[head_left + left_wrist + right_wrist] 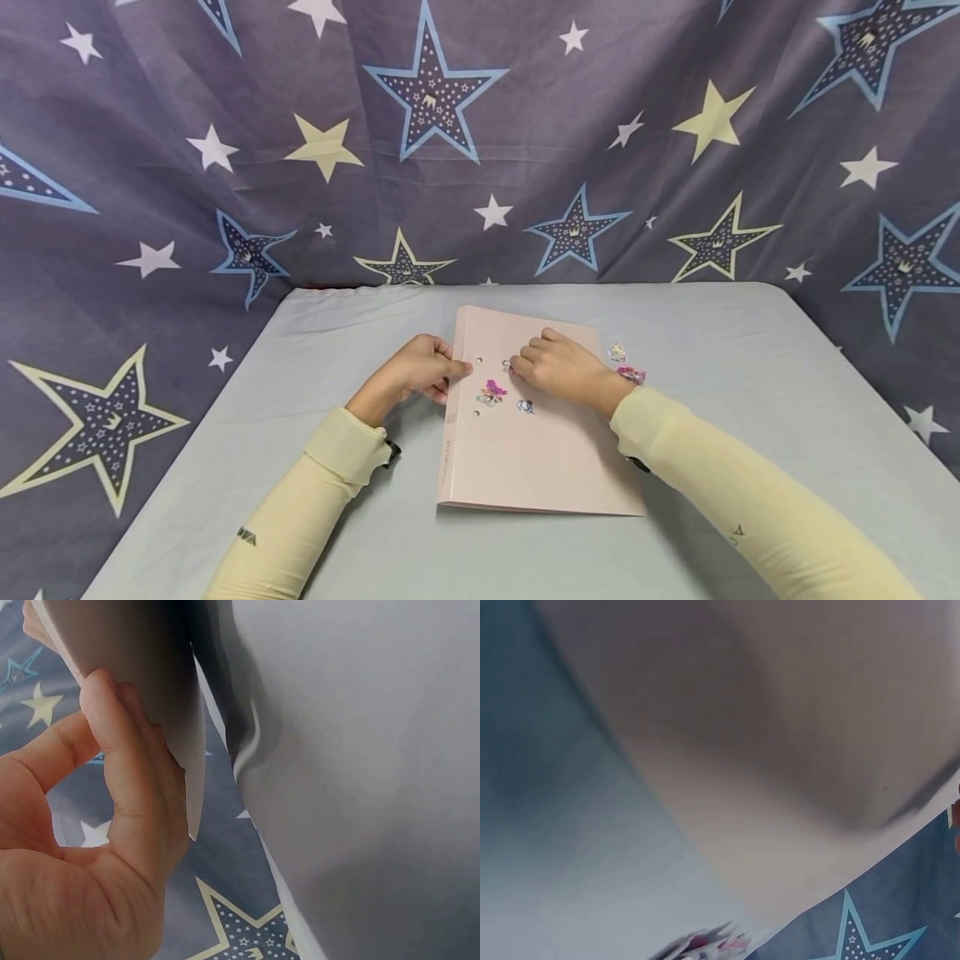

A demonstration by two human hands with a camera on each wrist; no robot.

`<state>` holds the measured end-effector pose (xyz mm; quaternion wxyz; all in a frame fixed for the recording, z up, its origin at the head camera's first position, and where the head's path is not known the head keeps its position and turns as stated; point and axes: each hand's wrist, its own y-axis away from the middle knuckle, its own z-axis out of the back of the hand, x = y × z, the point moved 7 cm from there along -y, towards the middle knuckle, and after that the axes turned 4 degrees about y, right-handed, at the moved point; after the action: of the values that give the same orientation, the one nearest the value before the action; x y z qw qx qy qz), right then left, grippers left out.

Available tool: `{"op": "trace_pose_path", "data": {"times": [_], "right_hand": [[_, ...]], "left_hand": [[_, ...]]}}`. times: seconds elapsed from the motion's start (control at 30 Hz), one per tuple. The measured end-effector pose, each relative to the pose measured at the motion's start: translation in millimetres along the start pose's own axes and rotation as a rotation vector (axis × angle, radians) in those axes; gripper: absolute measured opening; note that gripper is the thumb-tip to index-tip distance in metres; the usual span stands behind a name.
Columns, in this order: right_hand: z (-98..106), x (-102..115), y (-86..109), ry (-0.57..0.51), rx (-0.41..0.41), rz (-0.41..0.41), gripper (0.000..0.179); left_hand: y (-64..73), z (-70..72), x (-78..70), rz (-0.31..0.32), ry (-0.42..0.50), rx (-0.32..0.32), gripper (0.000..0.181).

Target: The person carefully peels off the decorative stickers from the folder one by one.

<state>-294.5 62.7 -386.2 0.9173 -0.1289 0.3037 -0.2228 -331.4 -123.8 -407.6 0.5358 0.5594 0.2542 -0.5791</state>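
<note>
A pale pink file folder (555, 467) lies on the cloth-covered table, its spine to the left. My left hand (423, 367) grips the spine edge, thumb on top and fingers underneath; in the left wrist view the fingers support the folder's lifted side. With curled fingers, my right hand (558, 367) pinches a small shiny sticker (506, 365) at the folder's surface; its thumb is hidden. Below these fingertips, a pink-and-green sticker (492, 393) and a small blue sticker (525, 407) lie on the cover. Two small round metal rivets (477, 413) show near the spine.
Right of the folder, a clear-and-yellowish sticker bunch (617, 352) and a magenta one (632, 374) rest on the grey sheet (360, 542). A star-patterned curtain (465, 192) hangs behind the table's far edge.
</note>
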Motion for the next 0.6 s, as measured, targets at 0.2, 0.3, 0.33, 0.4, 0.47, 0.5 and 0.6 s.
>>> {"op": "trace_pose_path", "data": {"times": [0.2,0.3,0.33,0.4,0.47,0.5,0.6], "right_hand": [[-1.1,0.8,-2.7,-0.017,0.008,-0.010,0.012],[-2.5,0.1,-3.0,-0.025,0.023,-0.023,0.011],[-2.6,-0.3,-3.1,-0.028,0.028,-0.028,0.012],[-2.9,-1.2,-3.1,-0.031,0.033,-0.038,0.012],[-2.9,-1.7,-3.4,-0.034,0.036,-0.045,0.012],[-2.8,-1.8,-3.6,-0.035,0.036,-0.047,0.012],[-2.3,-2.0,-4.6,-0.038,0.035,-0.052,0.010]], "left_hand": [[0.7,0.1,0.1,0.003,-0.004,0.000,0.028],[1.0,-0.1,-0.2,0.004,-0.003,-0.002,0.028],[0.4,0.3,0.0,0.001,-0.003,-0.004,0.028],[0.7,0.4,-0.3,0.000,-0.001,-0.007,0.028],[0.6,0.6,-0.4,-0.001,-0.003,-0.009,0.029],[0.5,0.7,-0.5,-0.002,-0.003,-0.010,0.029],[0.5,0.6,-0.3,-0.001,-0.003,-0.010,0.029]]}}
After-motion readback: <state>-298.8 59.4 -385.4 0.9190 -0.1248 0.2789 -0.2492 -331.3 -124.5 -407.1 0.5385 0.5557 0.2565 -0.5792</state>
